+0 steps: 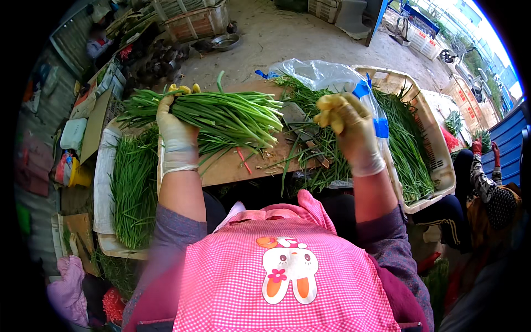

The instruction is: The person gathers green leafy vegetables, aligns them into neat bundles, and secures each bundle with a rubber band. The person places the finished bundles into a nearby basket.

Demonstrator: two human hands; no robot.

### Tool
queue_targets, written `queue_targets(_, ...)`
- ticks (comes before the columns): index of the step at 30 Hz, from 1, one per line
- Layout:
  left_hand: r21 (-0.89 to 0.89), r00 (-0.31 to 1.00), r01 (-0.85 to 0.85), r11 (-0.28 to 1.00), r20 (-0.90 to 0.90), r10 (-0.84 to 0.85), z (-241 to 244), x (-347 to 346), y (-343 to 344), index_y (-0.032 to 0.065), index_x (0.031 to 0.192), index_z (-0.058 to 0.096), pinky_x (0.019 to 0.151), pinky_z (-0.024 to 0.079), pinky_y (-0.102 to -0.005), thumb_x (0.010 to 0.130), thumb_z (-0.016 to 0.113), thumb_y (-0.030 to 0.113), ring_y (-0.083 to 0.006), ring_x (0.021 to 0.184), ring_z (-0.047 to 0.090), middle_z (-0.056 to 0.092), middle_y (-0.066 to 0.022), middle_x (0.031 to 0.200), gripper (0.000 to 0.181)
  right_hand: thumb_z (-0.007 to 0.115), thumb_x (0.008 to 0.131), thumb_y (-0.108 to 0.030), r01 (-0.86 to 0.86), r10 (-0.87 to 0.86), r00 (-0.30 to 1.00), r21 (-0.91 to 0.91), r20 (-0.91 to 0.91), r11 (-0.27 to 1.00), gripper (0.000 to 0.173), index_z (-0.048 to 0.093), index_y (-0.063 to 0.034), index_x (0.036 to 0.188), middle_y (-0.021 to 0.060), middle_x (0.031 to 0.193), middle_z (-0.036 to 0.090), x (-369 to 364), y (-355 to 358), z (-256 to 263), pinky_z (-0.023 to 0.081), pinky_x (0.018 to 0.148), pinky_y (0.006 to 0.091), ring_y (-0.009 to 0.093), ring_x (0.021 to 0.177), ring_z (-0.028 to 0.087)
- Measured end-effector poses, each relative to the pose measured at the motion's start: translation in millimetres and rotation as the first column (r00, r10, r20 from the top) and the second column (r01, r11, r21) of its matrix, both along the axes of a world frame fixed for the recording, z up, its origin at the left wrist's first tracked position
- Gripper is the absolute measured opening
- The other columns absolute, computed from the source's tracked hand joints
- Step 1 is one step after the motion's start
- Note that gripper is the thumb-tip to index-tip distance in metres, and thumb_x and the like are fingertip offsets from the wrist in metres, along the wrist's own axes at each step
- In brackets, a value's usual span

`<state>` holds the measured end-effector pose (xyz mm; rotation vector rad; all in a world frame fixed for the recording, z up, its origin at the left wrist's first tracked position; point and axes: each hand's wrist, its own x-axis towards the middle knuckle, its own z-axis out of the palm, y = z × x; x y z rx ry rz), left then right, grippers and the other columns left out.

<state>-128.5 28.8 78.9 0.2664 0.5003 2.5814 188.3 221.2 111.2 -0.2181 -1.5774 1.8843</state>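
My left hand [177, 124], in a yellowed work glove with a pale wrapped wrist, grips a thick bunch of garlic chives [232, 114]. Their pale cut ends point right, and the leaf tips hang past my fingers to the left. The bunch is above a wooden board [220, 172]. My right hand [346, 114], gloved too, hovers right of the bunch with its fingers bent. Nothing shows in it, but the inside of its grip is hidden. Loose chive leaves [305, 97] and trimmings lie below and behind it. A red tie strip [244, 160] rests on the board.
Crates of chives stand at left [135, 195] and right [408, 145]. A clear plastic bag [317, 72] with blue tape drapes near the right crate. A co-worker [493, 199] in red gloves sits at far right. Poultry [159, 62] and a metal basin [225, 42] are on the floor ahead.
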Motion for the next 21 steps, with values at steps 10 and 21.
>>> queue_targets(10, 0.104, 0.991, 0.118, 0.987, -0.068, -0.112, 12.5, 13.1, 1.9, 0.0027, 0.105, 0.062, 0.101, 0.05, -0.0508, 0.087, 0.058, 0.012, -0.0263, 0.086, 0.064, 0.066, -0.0131, 0.089, 0.021, 0.066, 0.096, -0.039, -0.335, 0.37, 0.905, -0.183, 0.21, 0.924, 0.066, 0.042, -0.005, 0.148, 0.0116, 0.127, 0.062, -15.2, -7.6, -41.7, 0.053, 0.091, 0.0359, 0.02, 0.11, 0.063)
queue_targets(21, 0.097, 0.998, -0.022, 0.995, -0.06, 0.028, 28.3, 5.1, -7.9, 0.0041, 0.104, 0.062, 0.101, 0.051, -0.0524, 0.088, 0.057, 0.008, -0.0275, 0.091, 0.065, 0.065, -0.0134, 0.096, 0.017, 0.065, 0.098, -0.025, 0.071, -0.035, 0.983, -0.201, 0.179, 0.977, 0.027, 0.07, 0.001, 0.102, 0.0073, 0.08, 0.07, -15.5, 11.7, -67.6, 0.045, 0.054, 0.0234, 0.01, 0.055, 0.056)
